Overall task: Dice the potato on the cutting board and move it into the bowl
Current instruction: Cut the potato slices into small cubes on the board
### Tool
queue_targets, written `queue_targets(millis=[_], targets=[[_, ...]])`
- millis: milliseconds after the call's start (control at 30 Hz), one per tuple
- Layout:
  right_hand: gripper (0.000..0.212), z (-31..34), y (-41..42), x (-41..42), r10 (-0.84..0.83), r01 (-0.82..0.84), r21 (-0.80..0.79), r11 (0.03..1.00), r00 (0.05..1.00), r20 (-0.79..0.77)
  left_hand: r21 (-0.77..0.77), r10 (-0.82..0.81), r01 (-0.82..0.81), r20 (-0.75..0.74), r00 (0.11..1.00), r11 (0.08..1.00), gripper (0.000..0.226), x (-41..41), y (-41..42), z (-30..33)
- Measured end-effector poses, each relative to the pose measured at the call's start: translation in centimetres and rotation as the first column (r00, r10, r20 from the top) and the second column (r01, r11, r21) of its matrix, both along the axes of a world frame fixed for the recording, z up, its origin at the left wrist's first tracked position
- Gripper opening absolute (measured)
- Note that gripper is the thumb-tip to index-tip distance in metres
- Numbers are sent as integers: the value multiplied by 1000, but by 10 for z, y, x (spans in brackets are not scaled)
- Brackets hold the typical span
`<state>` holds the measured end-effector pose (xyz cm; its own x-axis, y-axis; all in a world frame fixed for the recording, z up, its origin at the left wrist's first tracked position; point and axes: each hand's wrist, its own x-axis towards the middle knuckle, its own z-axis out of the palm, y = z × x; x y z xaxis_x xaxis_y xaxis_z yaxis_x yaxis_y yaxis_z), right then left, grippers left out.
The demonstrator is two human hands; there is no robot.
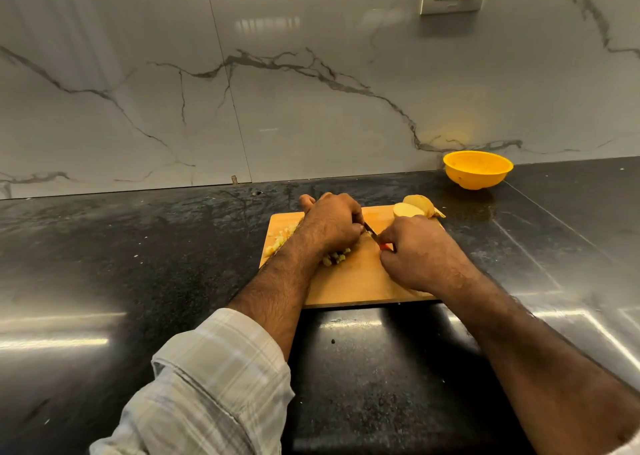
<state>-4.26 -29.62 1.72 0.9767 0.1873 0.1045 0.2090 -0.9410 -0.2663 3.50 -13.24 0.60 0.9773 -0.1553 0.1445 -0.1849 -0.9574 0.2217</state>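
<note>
Right hand is wrapped around the knife by its red handle, blade angled up-left toward the left hand. Left hand sits knuckles-up, fingers curled down over the potato piece being cut; the piece itself is mostly hidden under the hand, so I can't tell how much of it is left. Judging by the board, dicing is partway done: a scatter of small pale-yellow cubes lies on the cutting board left of the left wrist, and a second small clump sits just below that hand. Two uncut potato chunks wait at the far right corner of the board, smooth cut faces showing, one leaning on the other. Cubes look small and fairly even, wet-looking, likely to stick to the blade. Yellow bowl stands off the board, back right against the wall, apparently with no potato in it. Transfer not started; remaining: finish this piece, dice the two chunks, move everything over.
</note>
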Motion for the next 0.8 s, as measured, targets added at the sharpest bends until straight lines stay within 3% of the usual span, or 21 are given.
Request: queue_targets(millis=[233, 567, 800], targets=[[40, 8, 11, -1, 31, -39, -96, 995, 996, -78, 25, 10, -10, -16, 1000, 1000, 5, 1, -2, 3], [36, 3, -5, 18, 2, 17, 134, 991, 990, -143, 3, 12, -12, -2, 1000, 1000, 9, -3, -3, 4], [35, 3, -12, 6, 30, -33, 176, 984, 999, 19, -12, 21, -21, 4, 1000, 1000, 8, -2, -2, 2]])
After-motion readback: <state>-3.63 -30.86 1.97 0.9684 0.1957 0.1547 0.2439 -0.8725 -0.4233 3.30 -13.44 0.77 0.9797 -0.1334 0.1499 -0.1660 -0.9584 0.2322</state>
